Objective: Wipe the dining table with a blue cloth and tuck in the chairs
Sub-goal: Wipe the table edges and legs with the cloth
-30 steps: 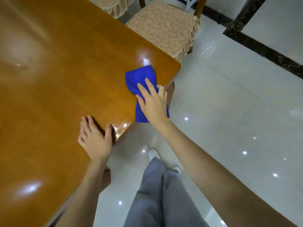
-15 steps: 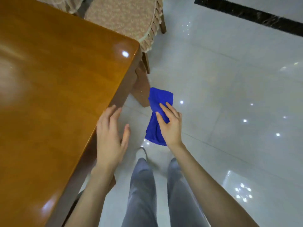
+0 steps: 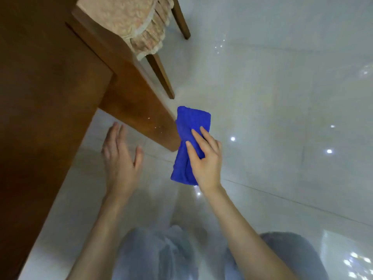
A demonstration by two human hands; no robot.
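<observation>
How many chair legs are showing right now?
2. The far chair leg stands at the top, right of the cushion; the near chair leg drops below the cushion, beside the table leg. Others may be hidden behind the table.

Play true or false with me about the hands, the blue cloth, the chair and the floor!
1. The right hand holds the blue cloth. True.
2. The left hand grips a chair leg. False: it is open, fingers spread, and holds nothing.
3. The blue cloth lies flat on the tabletop. False: it is off the top, held up next to the table leg.
4. The chair has a beige frilled seat cover. True.
5. The floor is dark carpet. False: it is pale, shiny tile.
</observation>
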